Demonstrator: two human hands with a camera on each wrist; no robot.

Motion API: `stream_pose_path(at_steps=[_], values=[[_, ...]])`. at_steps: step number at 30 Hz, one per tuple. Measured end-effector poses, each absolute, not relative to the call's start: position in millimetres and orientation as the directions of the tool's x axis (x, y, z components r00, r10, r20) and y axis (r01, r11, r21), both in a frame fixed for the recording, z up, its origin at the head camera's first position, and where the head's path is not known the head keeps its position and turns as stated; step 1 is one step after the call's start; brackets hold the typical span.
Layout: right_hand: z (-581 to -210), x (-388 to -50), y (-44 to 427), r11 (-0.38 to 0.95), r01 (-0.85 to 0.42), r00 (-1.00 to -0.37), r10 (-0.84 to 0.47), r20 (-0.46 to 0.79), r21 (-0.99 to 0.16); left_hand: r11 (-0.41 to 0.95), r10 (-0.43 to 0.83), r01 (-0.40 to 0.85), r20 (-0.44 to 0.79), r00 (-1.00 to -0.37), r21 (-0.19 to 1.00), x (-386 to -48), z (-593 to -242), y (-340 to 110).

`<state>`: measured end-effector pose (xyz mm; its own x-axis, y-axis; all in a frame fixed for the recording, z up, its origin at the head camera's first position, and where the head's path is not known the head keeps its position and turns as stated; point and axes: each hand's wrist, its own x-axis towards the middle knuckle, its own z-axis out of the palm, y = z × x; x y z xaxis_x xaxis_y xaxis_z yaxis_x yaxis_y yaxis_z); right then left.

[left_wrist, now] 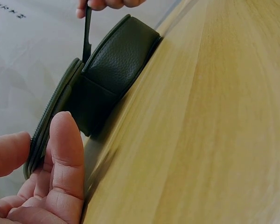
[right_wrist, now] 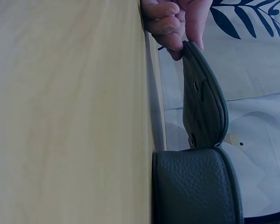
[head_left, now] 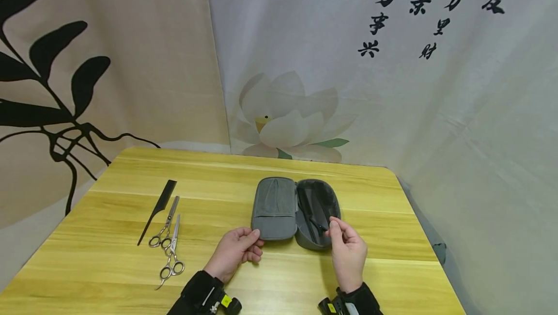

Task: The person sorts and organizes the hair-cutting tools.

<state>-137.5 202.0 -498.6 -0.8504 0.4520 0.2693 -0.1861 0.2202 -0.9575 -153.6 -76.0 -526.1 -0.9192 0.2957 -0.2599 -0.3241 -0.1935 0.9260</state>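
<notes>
A slim black tool (left_wrist: 87,37) is being held over the deep tray (head_left: 311,243) of an open grey case (left_wrist: 121,56) on the table (head_left: 392,228); its upper end is being pinched between the thumb and fingers of the right hand (head_left: 350,252). Its kind cannot be told. The near outer corner of the lid (head_left: 274,228) is being gripped by the left hand (head_left: 237,249), thumb above and fingers below. The tool is probably light and fairly stiff, perhaps smooth enough to slip, and its exposed end seems the best hold. The case is looking light, its lid softer than the tray, and is best steadied by the rim. The tool's long axis is running steeply from the fingertips down toward the tray, its lower end being hidden by the wall in the left wrist view. The case's long axis is pointing away from the person, the lid lying left of the tray.
</notes>
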Motion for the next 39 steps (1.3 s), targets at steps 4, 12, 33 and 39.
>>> stream_pose_path(at_steps=[4,12,33,39], values=[[-498.4,-137.3,201.6,0.24,-0.193,-0.846,0.45,0.285,-0.951,-0.192,0.288,-0.327,-0.266,-0.92,0.925,-153.3,-524.8,-75.9],[-498.8,-136.5,200.8,0.264,-0.189,-0.846,0.446,0.293,-0.946,-0.188,0.276,-0.334,-0.277,-0.92,0.924,-153.9,-525.2,-73.6],[-504.0,-141.3,204.9,0.627,-0.164,-0.864,0.281,0.418,-0.761,-0.184,0.289,-0.328,-0.268,-0.919,0.927,-152.4,-524.9,-74.8],[-500.7,-138.6,207.2,0.818,-0.115,-0.898,0.157,0.411,-0.563,-0.185,0.292,-0.324,-0.263,-0.919,0.928,-152.2,-525.5,-74.5]])
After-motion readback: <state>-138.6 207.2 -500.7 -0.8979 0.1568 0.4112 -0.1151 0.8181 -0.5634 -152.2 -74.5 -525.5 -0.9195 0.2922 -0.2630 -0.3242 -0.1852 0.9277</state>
